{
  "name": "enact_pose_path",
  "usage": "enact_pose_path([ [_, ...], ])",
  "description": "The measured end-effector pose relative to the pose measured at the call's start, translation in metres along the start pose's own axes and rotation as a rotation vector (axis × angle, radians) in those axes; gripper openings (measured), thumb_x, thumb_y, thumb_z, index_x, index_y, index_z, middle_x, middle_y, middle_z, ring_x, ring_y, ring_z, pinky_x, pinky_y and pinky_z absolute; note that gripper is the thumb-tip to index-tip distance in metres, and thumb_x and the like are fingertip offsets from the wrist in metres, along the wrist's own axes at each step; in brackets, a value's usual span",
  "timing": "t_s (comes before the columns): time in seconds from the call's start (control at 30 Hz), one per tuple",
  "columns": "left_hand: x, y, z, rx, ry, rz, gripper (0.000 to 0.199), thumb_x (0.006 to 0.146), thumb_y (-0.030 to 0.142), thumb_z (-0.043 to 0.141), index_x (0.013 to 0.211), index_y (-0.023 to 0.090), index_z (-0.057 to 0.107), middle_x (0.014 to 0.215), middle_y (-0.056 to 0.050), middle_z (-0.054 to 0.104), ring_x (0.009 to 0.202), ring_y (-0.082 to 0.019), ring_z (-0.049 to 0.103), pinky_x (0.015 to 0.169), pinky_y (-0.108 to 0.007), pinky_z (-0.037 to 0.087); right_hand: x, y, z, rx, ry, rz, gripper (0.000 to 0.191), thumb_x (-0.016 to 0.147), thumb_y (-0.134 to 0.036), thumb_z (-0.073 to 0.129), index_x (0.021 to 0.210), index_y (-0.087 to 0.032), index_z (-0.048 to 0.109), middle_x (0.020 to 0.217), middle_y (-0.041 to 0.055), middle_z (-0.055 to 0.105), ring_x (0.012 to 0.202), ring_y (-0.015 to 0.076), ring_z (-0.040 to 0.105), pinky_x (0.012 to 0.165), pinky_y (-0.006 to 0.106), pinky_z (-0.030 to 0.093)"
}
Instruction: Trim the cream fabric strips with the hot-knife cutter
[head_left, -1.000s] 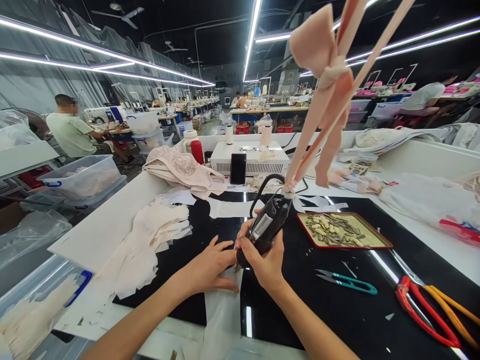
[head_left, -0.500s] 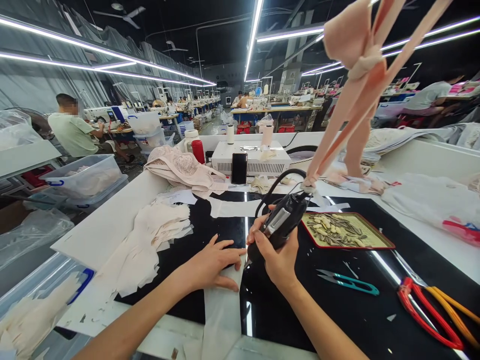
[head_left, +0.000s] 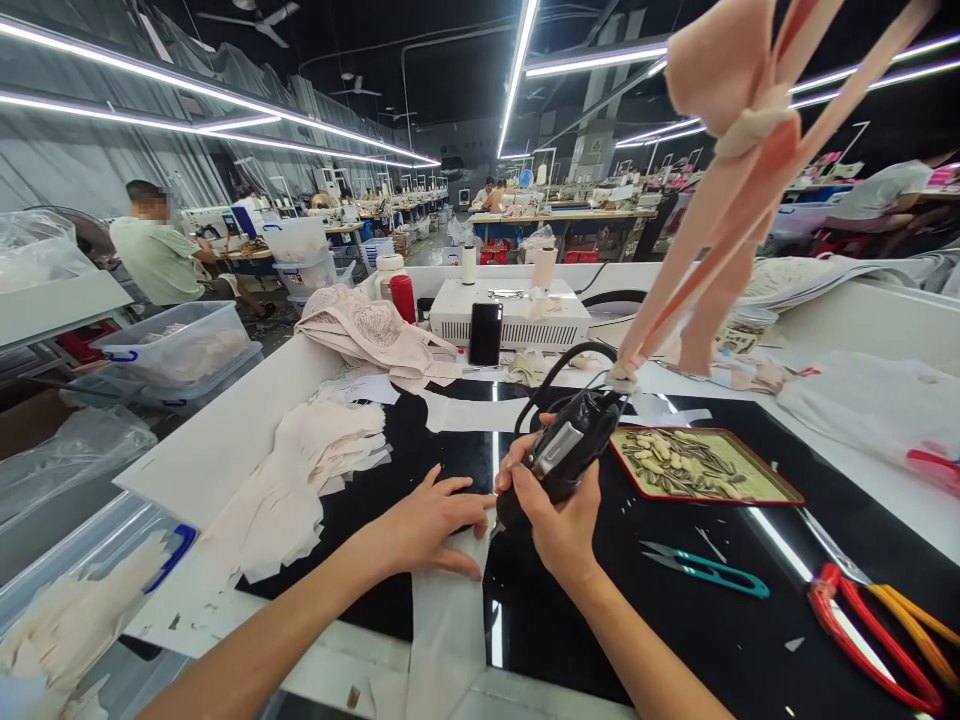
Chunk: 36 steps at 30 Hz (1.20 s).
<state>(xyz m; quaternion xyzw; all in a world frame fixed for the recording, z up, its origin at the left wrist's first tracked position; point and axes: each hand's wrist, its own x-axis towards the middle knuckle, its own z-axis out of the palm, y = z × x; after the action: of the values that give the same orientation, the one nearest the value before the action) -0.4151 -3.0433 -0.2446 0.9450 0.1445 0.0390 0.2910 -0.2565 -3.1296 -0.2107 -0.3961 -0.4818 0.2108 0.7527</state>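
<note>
My left hand lies with its fingers spread on a pale fabric strip, which runs down over the front edge of the black glossy surface. My right hand is wrapped round a black handheld tool with a metal plate. The tool's lower end is beside the strip, close to my left fingertips. Knotted pink fabric bands come down from above to the top of the tool, where a black cable also loops.
A stack of cream fabric pieces lies left. To the right are a red-rimmed tray of seeds, teal snips and red-handled scissors. Behind stand a phone and a white box. A person sits far left.
The whole view has shifted slightly, so the table items appear a little further right. Both hands keep nearly the same places, with the tool still held at the strip.
</note>
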Motion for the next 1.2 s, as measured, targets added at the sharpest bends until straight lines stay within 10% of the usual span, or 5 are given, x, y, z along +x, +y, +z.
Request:
enact_pose_path([
  [1.2, -0.008, -0.001, 0.009, 0.104, 0.093, 0.104, 0.048, 0.084, 0.043, 0.088, 0.125, 0.028, 0.066, 0.153, -0.006, 0.059, 0.152, -0.038, 0.041, 0.124, -0.076, 0.023, -0.024, -0.011, 0.002, 0.096, -0.097, 0.027, 0.037, 0.093, -0.021, 0.076, 0.121, -0.03, 0.053, 0.087, -0.0047, 0.067, 0.061, 0.0119, 0.064, 0.057, 0.029, 0.058],
])
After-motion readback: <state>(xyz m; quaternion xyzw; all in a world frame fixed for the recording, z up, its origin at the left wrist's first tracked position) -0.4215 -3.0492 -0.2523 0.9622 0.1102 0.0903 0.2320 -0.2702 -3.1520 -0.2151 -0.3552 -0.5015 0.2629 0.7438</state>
